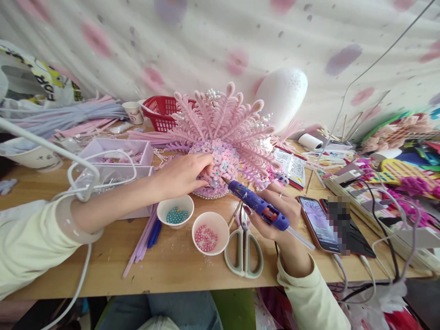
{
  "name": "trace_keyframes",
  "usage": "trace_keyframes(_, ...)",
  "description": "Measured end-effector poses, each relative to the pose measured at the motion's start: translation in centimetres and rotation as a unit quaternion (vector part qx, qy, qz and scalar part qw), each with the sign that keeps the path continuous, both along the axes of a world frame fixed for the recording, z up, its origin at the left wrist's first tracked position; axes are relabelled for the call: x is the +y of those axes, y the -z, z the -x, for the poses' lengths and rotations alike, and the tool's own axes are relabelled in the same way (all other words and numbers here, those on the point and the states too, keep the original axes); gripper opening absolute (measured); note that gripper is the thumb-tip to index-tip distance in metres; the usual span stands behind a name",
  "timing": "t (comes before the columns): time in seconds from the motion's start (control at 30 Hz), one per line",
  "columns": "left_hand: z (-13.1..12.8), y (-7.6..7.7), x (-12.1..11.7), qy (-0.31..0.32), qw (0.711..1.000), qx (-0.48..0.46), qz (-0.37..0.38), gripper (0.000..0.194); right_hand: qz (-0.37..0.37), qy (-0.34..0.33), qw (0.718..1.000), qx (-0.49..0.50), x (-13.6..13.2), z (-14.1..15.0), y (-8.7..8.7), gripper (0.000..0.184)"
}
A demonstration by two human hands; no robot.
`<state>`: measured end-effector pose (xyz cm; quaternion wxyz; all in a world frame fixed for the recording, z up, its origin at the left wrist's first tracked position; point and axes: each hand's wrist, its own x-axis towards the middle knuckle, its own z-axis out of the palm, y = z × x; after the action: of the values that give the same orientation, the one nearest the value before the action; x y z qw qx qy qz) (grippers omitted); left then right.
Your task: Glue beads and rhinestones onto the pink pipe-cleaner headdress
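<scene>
A pink headdress (220, 123) with fuzzy plumes rising at the back stands on the table, its front covered in small pink and lilac flowers (215, 158). My left hand (197, 169) is at these flowers, fingers pinched together; whatever sits between the fingertips is hidden. A blue glue gun (263, 206) is gripped in my right hand (282, 211), its nozzle close to the flowers' right side. In front stand a paper cup of teal beads (177, 214) and a paper cup of pink beads (206, 239). Grey-handled scissors (244, 252) lie below the glue gun.
Lilac boxes (118, 149) and a white cable (77, 160) are at left. A red basket (160, 110) and a white foam head (285, 96) stand behind. Two phones (319, 224) lie at right, beside a power strip (364, 215) with cords. Pipe cleaners (142, 245) lie near the front.
</scene>
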<state>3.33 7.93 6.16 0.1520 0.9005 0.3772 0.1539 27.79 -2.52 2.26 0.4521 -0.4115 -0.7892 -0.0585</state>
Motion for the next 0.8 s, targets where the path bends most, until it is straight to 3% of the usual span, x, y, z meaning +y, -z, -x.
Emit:
trace_keyframes(0.33,0.9,-0.2,0.6,-0.012,0.999,-0.012,0.029,0.025,-0.015,0.015,0.999,0.026,0.2,0.1,-0.6,0.02)
trace_keyframes(0.6,0.1,0.3,0.2,-0.031,0.999,-0.011,0.0,0.02,-0.017,0.029,0.997,0.073,0.2,-0.5,-0.4,0.03)
trace_keyframes(0.8,0.5,-1.1,0.0,-0.028,0.999,-0.015,0.027,0.021,-0.006,0.042,0.994,0.104,0.1,-1.0,-0.5,0.029)
